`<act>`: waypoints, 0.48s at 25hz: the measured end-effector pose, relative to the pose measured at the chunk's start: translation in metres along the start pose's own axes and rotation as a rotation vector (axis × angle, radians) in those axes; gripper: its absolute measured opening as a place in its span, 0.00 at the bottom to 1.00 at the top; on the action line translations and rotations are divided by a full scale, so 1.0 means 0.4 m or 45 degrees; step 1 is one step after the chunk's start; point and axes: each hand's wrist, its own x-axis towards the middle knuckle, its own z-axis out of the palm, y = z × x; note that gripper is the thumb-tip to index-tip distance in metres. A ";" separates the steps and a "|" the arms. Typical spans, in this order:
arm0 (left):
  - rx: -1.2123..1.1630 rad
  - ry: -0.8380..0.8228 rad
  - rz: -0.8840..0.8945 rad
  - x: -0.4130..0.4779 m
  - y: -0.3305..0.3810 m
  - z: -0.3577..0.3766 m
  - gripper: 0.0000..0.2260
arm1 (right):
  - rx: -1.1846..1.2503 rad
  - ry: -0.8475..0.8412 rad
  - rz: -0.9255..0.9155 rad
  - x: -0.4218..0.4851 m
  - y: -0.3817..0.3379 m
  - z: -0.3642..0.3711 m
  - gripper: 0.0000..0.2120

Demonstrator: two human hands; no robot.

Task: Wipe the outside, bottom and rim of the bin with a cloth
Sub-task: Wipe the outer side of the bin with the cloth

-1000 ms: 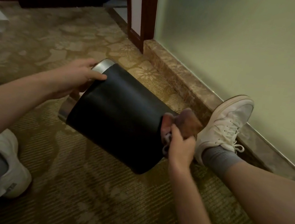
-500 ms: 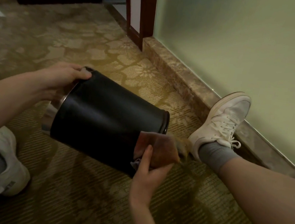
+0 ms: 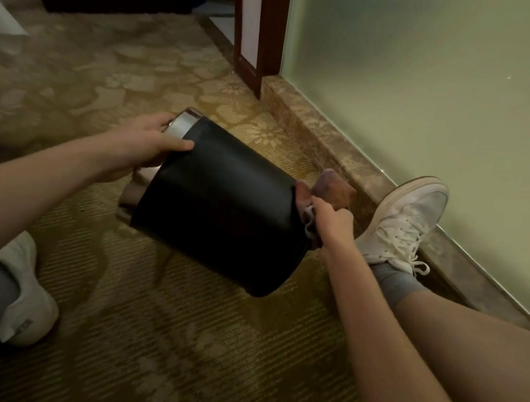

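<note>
A black round bin (image 3: pixel 222 205) with a silver rim (image 3: pixel 180 124) is held on its side above the carpet, rim to the left, bottom to the right. My left hand (image 3: pixel 143 146) grips the rim end, fingers laid over the black wall. My right hand (image 3: pixel 330 222) holds a brownish cloth (image 3: pixel 332 186) against the bin's bottom, which faces away and is hidden from me.
I sit on patterned carpet (image 3: pixel 169 340) with legs apart. My right foot in a white shoe (image 3: pixel 403 223) rests against the marble skirting (image 3: pixel 316 140) below a green wall. My left shoe (image 3: pixel 25 300) is at lower left. A dark wooden door frame (image 3: pixel 264 23) stands behind.
The bin has tilted back up, its bottom end turned away to the right. My right hand with the cloth moved from the bin's lower side wall up to the bottom face.
</note>
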 end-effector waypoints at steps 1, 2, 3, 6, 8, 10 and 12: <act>-0.052 0.027 -0.002 0.002 -0.001 0.010 0.13 | -0.002 -0.011 0.026 0.006 -0.007 -0.006 0.10; -0.094 0.049 -0.019 0.006 0.002 0.019 0.13 | 0.032 0.020 -0.002 0.006 -0.006 -0.006 0.09; -0.121 0.066 -0.050 0.011 0.007 0.024 0.12 | 0.097 0.112 -0.083 -0.008 0.014 0.004 0.10; -0.089 0.083 -0.121 0.019 0.027 0.031 0.11 | 0.405 0.370 -0.280 -0.187 0.145 0.048 0.19; -0.075 0.065 -0.115 0.022 0.036 0.034 0.10 | 0.487 0.342 -0.264 -0.288 0.228 0.069 0.20; -0.050 0.056 -0.118 0.018 0.040 0.038 0.10 | 0.497 0.305 -0.240 -0.309 0.266 0.078 0.19; -0.035 0.070 -0.116 0.020 0.032 0.031 0.13 | 0.422 0.324 -0.267 -0.285 0.254 0.078 0.15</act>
